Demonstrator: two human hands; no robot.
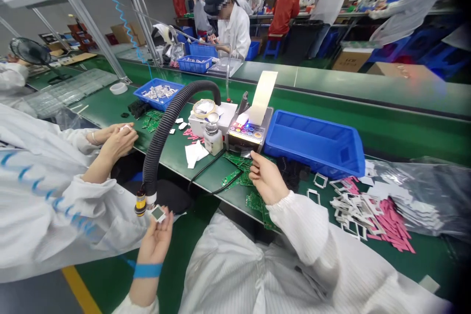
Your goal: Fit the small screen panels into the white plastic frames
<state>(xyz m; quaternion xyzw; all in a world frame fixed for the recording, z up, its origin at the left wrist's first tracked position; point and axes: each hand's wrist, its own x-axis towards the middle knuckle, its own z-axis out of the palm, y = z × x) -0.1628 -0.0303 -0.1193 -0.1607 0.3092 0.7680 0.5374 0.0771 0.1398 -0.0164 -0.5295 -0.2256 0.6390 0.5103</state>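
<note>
My left hand (156,240) is raised below the bench edge and pinches a small square part with a white frame (158,213) right under the nozzle of a black ribbed hose (165,127). My right hand (267,176) reaches onto the green bench and its curled fingers touch a pile of small green circuit boards (239,176) in front of a label dispenser (248,132). Whether it grips a board is hidden.
A blue bin (316,142) stands right of the dispenser, with white frames (353,208) and pink strips (392,225) beyond it. A small bottle (213,137) and tape roll (204,108) sit behind the boards. A co-worker's hands (116,140) work at the left.
</note>
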